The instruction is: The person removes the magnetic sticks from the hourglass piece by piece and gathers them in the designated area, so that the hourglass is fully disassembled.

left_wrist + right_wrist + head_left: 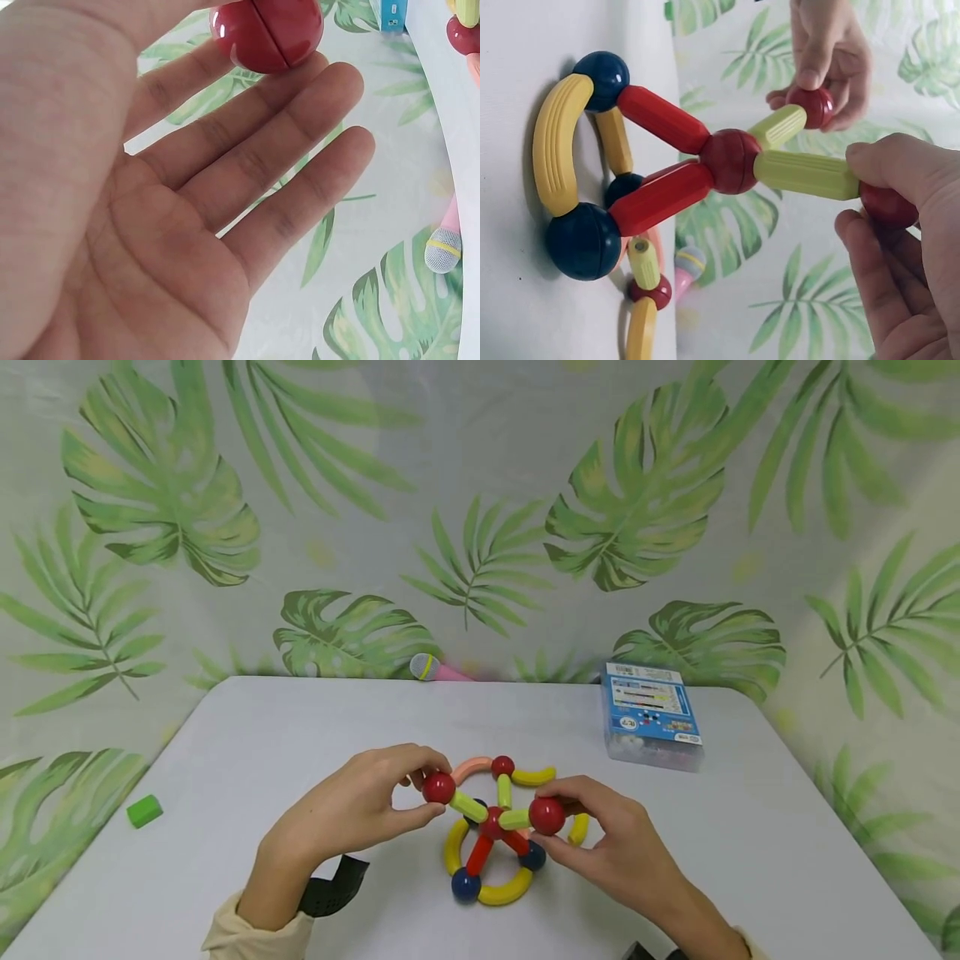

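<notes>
A toy frame of rods and balls (492,827) stands mid-table. Its base is a ring of yellow curved rods (504,893) and dark blue balls (466,885). Red rods (662,118) rise to a central red ball (730,160), from which lime rods (806,175) fan outward. My left hand (435,787) pinches the red ball (439,788) at the left lime rod's tip, thumb below and finger above; the ball (266,34) sits at my fingertips over the flat palm. My right hand (546,827) pinches the red ball (547,816) on the right lime rod.
A blue box (651,716) lies at the table's back right. A small green block (144,811) sits near the left edge. A pink toy microphone (431,668) rests at the back edge. Leaf-print cloth hangs behind the white table (750,843).
</notes>
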Motion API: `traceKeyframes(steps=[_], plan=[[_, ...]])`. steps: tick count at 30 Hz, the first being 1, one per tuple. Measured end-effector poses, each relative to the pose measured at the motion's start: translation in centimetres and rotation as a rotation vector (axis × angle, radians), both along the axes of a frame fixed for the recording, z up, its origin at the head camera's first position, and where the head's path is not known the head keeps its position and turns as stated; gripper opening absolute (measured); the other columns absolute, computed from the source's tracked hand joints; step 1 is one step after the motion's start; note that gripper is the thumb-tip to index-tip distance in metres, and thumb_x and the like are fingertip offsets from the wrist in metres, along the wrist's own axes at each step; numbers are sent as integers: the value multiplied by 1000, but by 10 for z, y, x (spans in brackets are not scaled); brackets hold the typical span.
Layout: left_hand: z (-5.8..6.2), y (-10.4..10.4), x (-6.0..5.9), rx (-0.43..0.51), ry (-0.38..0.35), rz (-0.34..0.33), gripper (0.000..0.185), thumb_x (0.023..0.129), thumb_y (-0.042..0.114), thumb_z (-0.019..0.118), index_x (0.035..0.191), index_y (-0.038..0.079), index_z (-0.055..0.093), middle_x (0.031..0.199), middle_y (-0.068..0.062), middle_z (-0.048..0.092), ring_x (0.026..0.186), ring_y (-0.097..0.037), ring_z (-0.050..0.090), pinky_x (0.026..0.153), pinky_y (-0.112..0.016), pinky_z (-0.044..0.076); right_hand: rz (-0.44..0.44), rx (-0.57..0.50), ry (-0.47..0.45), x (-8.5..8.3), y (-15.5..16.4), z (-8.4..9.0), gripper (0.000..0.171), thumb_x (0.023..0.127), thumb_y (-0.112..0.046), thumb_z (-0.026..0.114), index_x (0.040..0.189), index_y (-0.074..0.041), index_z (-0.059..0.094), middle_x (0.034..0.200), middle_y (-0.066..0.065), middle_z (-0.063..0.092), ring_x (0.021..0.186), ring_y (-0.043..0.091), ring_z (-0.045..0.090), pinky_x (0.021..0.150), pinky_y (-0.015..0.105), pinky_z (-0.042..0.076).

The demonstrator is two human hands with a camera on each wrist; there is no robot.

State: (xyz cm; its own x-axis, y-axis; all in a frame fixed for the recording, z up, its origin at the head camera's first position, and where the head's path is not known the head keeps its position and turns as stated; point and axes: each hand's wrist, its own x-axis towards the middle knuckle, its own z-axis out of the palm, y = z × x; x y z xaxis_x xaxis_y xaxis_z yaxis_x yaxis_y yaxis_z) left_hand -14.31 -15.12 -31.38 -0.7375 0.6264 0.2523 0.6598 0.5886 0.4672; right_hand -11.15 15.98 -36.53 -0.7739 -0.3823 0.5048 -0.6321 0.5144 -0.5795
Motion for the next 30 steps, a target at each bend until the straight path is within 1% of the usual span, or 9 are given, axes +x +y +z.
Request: traceKeyframes(steps=[3, 8, 13, 16, 18, 21, 25, 28, 30], plan=[[0, 0, 0, -1, -3, -4, 32, 89, 22, 83, 117, 17, 68, 102, 14, 68, 91, -3, 63, 83, -26, 57, -2, -31, -15, -1, 0, -1, 51, 76, -8, 92, 121, -14, 67, 112, -7, 72, 95, 8, 69, 79, 27, 61], [1, -1, -2, 5, -5, -22, 31, 89, 20, 83, 116, 17, 68, 102, 14, 68, 91, -4, 63, 83, -25, 57, -2, -122, -116, -2, 2, 0, 49, 80, -10, 89, 123, -15, 65, 112, -4, 73, 95, 8, 71, 82, 24, 60], [4, -2, -2, 3, -14, -21, 31, 88, 19, 83, 115, 17, 69, 101, 14, 68, 89, -3, 62, 81, -25, 57, 58, -203, -246, -2, 3, 0, 48, 83, -7, 86, 126, -15, 63, 116, 1, 72, 96, 12, 72, 86, 24, 59], [5, -3, -2, -4, -29, -21, 30, 88, 19, 82, 115, 17, 69, 102, 14, 68, 89, -3, 62, 81, -25, 57, 99, -248, -335, -2, 2, 0, 45, 86, -8, 83, 127, -14, 62, 118, 5, 71, 98, 16, 73, 87, 25, 59], [6, -3, -1, -5, -33, -22, 30, 88, 18, 82, 115, 17, 69, 102, 13, 68, 89, -3, 62, 81, -25, 57, 109, -262, -365, -1, 3, 0, 44, 88, -10, 82, 127, -13, 62, 120, 6, 70, 99, 17, 73, 87, 25, 59], [6, -4, -1, -7, -32, -19, 30, 88, 18, 82, 115, 17, 69, 101, 14, 68, 89, -3, 62, 81, -25, 57, 95, -250, -345, -2, 4, 1, 43, 89, -10, 81, 127, -13, 62, 119, 5, 70, 99, 16, 73, 87, 25, 59], [5, -5, 0, -9, -51, -12, 30, 89, 20, 82, 115, 18, 69, 101, 15, 68, 89, -3, 62, 81, -26, 57, 33, -163, -231, -6, 11, 2, 45, 86, -10, 85, 126, -14, 65, 120, 0, 69, 103, 11, 69, 87, 23, 58], [6, -7, 1, -6, -102, -11, 31, 88, 22, 83, 116, 18, 69, 101, 17, 68, 90, -2, 63, 83, -26, 57, -21, -106, -156, -13, 19, 2, 47, 83, -8, 87, 125, -14, 67, 121, -2, 68, 104, 10, 67, 85, 22, 58], [6, -8, 2, -6, -150, -13, 33, 88, 23, 83, 118, 19, 69, 100, 18, 69, 91, -2, 64, 83, -27, 57, -61, -78, -133, -18, 27, 1, 49, 83, -7, 87, 127, -13, 66, 121, -1, 67, 104, 11, 67, 84, 20, 58]])
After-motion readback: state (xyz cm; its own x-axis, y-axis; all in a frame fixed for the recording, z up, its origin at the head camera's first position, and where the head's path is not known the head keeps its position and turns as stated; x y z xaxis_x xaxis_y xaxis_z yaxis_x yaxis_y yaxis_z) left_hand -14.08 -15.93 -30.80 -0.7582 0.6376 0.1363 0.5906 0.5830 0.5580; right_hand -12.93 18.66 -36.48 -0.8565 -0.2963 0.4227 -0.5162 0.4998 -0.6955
